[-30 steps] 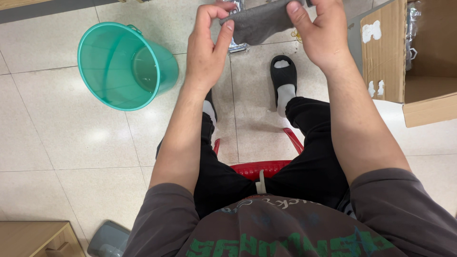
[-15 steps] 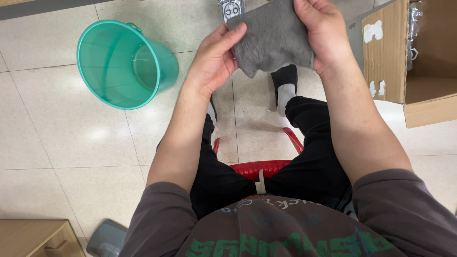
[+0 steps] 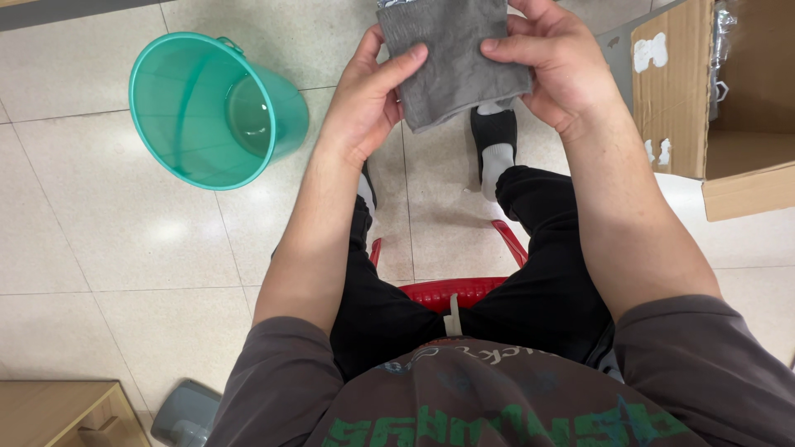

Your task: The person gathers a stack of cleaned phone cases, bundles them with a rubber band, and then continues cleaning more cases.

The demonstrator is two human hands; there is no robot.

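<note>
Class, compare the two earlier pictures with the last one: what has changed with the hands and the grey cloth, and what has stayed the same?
The grey cloth was held high and bunched between both hands; it has come down toward the person and now hangs flat. The left hand and right hand still pinch its sides, thumbs on the front. The green bucket, cardboard box and red stool have not moved.

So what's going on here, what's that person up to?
A person sits on a red stool and holds a grey piece of cloth, possibly a sock, in front of them. The left hand and the right hand each pinch it with the thumb on top. A green bucket stands on the tiled floor to the left, an open cardboard box to the right.
</note>
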